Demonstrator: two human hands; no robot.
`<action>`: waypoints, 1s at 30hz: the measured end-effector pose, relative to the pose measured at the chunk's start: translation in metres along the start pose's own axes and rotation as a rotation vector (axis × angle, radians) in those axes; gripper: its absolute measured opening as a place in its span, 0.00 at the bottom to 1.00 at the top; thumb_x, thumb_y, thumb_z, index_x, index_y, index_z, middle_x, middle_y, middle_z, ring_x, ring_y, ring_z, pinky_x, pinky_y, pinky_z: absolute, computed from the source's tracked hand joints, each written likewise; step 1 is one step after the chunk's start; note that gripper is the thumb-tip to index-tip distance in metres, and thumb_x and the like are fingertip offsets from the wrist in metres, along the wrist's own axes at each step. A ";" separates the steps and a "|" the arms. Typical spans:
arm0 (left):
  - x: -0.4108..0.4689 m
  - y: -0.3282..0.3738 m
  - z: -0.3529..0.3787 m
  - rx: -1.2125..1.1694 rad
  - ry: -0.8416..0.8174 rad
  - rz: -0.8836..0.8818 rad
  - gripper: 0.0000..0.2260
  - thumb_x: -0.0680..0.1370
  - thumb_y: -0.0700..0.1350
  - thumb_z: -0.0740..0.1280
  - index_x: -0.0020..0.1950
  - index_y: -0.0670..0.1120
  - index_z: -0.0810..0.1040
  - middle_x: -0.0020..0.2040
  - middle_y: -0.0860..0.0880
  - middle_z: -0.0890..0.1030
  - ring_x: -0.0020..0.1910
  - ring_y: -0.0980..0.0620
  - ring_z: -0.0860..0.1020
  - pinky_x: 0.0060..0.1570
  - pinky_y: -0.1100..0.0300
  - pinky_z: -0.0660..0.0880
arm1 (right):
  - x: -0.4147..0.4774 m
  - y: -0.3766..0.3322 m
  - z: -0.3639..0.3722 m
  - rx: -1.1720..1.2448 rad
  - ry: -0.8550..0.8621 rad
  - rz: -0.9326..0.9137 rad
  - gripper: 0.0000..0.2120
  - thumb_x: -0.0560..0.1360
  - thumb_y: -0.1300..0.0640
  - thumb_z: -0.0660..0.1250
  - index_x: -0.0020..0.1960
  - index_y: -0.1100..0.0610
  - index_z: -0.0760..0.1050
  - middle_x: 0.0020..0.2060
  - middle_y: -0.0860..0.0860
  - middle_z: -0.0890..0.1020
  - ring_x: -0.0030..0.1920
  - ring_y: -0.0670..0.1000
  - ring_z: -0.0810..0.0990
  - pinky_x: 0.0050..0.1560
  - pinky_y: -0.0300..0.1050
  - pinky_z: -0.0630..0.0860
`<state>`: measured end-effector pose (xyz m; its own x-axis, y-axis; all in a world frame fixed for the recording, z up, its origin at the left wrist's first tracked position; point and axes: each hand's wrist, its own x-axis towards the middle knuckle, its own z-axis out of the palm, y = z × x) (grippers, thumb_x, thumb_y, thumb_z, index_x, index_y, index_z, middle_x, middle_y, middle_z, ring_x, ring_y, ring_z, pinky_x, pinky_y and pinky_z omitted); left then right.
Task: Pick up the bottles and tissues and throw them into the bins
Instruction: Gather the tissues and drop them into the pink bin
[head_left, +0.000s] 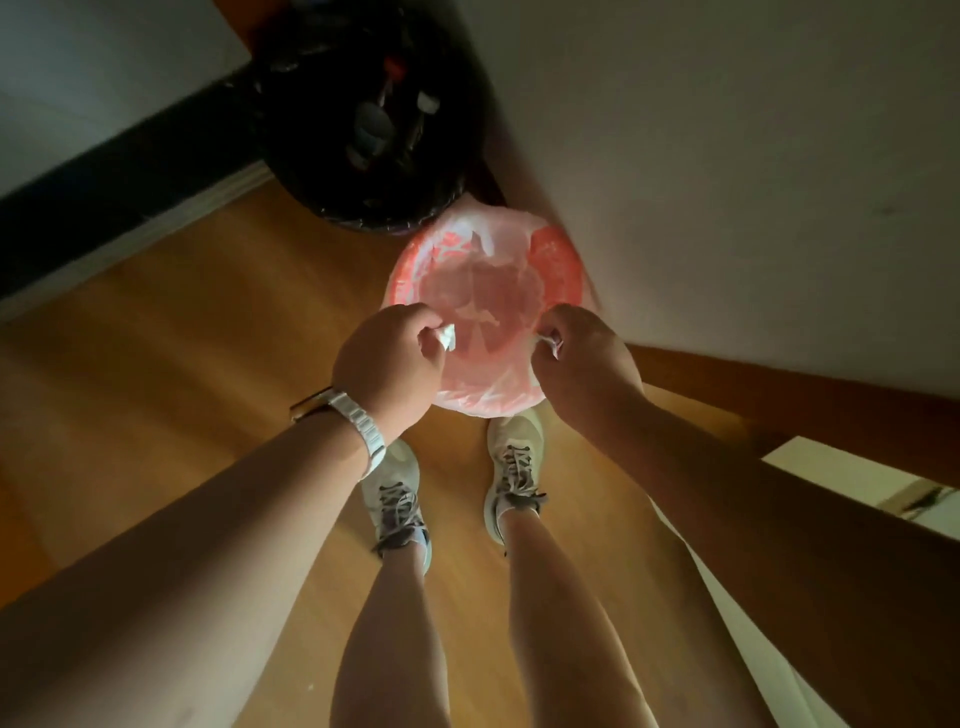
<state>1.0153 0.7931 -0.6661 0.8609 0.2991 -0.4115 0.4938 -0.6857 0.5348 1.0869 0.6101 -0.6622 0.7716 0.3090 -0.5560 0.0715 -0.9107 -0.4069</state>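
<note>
A red bin lined with a pale plastic bag stands on the wooden floor right in front of my feet. My left hand hovers over its left rim and pinches a crumpled white tissue. Over the bin's right rim, my right hand pinches another small white tissue, most of it hidden by the fingers. Behind the red bin stands a black-lined bin holding several bottles.
A white wall runs close along the right of both bins. A dark skirting band crosses the left. My two shoes stand just short of the red bin. Wooden floor stretches to the left.
</note>
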 end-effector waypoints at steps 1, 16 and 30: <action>0.007 -0.007 0.012 0.007 -0.004 -0.003 0.09 0.78 0.41 0.64 0.55 0.45 0.82 0.51 0.48 0.83 0.47 0.47 0.80 0.43 0.61 0.71 | 0.011 0.010 0.011 -0.007 -0.006 -0.013 0.07 0.77 0.58 0.62 0.54 0.53 0.74 0.49 0.49 0.79 0.45 0.50 0.79 0.43 0.46 0.78; 0.007 -0.037 0.031 0.108 -0.090 0.156 0.15 0.76 0.43 0.67 0.62 0.44 0.79 0.57 0.47 0.81 0.54 0.45 0.79 0.52 0.49 0.78 | 0.024 0.037 0.031 -0.282 -0.138 -0.105 0.18 0.78 0.46 0.59 0.65 0.53 0.70 0.58 0.51 0.77 0.53 0.53 0.77 0.49 0.51 0.78; -0.073 0.031 -0.140 0.347 -0.060 0.397 0.19 0.76 0.49 0.65 0.66 0.49 0.73 0.64 0.48 0.75 0.63 0.46 0.73 0.59 0.46 0.72 | -0.088 -0.092 -0.100 -0.581 -0.057 -0.292 0.24 0.78 0.40 0.54 0.69 0.51 0.66 0.69 0.52 0.68 0.65 0.54 0.71 0.60 0.51 0.72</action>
<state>0.9852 0.8433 -0.5160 0.9598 -0.0598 -0.2742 0.0529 -0.9209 0.3861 1.0751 0.6391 -0.5035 0.6353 0.5654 -0.5260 0.6153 -0.7823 -0.0977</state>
